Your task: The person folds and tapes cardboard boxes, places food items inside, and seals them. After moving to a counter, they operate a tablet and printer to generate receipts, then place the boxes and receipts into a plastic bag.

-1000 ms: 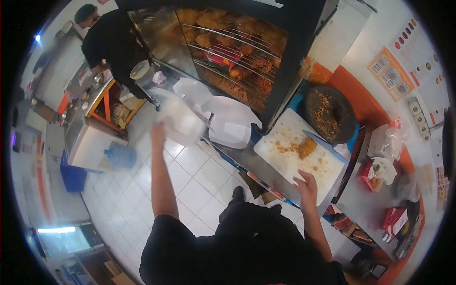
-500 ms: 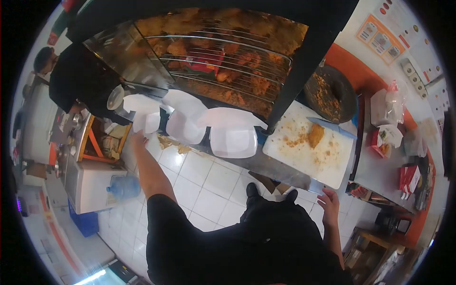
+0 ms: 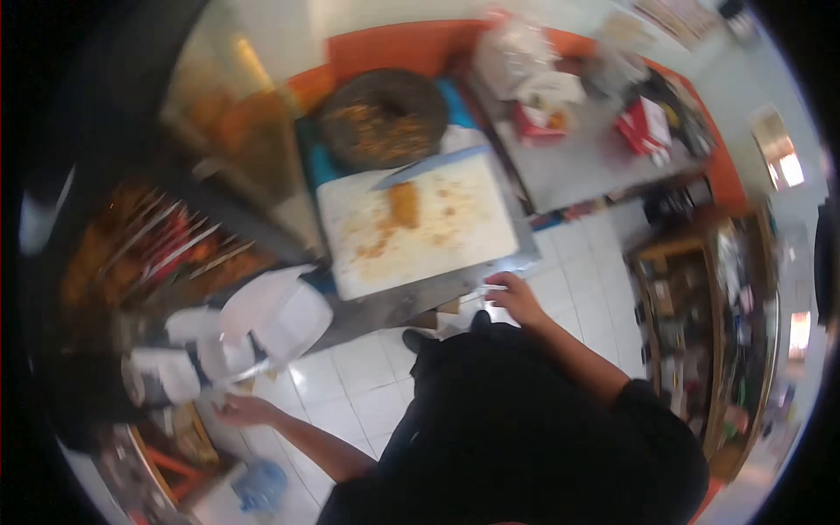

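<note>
My left hand is at the lower left, just below the white paper boxes along the counter edge; its fingers are apart and hold nothing visible. Near the front edge of the white cutting board, my right hand hangs with loosely curled, parted fingers and no object in them. On the board lie a brown fried piece, scattered crumbs and a knife with a bluish blade. A dark stone mortar with reddish-brown paste stands behind the board.
A heated cabinet with fried pieces stands at the left. The side counter at the right bears red-and-white boxes and plastic bags. Wooden shelves are farther right. A blue water bottle is on the floor.
The view has turned right, so the board and mortar now sit near the middle. My left hand has come away from the farthest white box. My right hand is closer to the board's edge.
</note>
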`<state>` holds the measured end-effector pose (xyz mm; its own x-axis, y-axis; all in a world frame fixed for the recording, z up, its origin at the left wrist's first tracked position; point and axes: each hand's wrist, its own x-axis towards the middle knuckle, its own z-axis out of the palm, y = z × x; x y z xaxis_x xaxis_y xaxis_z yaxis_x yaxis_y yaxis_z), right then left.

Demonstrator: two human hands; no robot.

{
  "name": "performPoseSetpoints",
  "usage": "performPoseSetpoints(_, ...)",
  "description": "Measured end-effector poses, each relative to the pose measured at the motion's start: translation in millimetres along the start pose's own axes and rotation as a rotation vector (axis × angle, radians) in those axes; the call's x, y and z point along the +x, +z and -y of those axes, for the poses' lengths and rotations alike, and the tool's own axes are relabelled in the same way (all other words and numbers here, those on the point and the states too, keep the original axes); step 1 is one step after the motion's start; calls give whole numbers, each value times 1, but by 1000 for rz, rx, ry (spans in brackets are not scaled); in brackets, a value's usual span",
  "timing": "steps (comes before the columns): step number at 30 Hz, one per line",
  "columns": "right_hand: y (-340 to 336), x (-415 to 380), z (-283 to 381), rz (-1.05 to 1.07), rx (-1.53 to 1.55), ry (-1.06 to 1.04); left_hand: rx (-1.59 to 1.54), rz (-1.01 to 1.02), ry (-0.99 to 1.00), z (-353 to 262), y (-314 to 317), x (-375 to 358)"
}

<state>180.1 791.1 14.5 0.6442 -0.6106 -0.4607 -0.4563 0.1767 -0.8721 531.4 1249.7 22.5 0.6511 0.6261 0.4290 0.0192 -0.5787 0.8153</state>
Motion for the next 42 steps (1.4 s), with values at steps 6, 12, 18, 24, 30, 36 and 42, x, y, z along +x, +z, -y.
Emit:
performPoseSetpoints(6,-42,-10,-9,-93,39,20,-429,642,202,-129,17,-211)
performPoseSetpoints(12,-147,-43,-32,-164,214,35,-654,1318,620,-266,20,-346)
performPoseSetpoints(18,-323,-75,-106,-370,424,37,-614,1584,609,-336,69,-509)
performPoseSetpoints(24,-499,-128,-130,-883,610,-31,-532,1513,101,-400,259,-665)
performPoseSetpoints(30,-579,-143,-174,-1020,657,45,-486,1486,-329,-440,426,-727)
performPoseSetpoints(36,-606,-72,-154,-857,710,76,-463,1497,38,-437,405,-770)
performPoseSetpoints(42,-652,91,-82,-512,429,-59,-412,1685,-404,-470,328,-831)
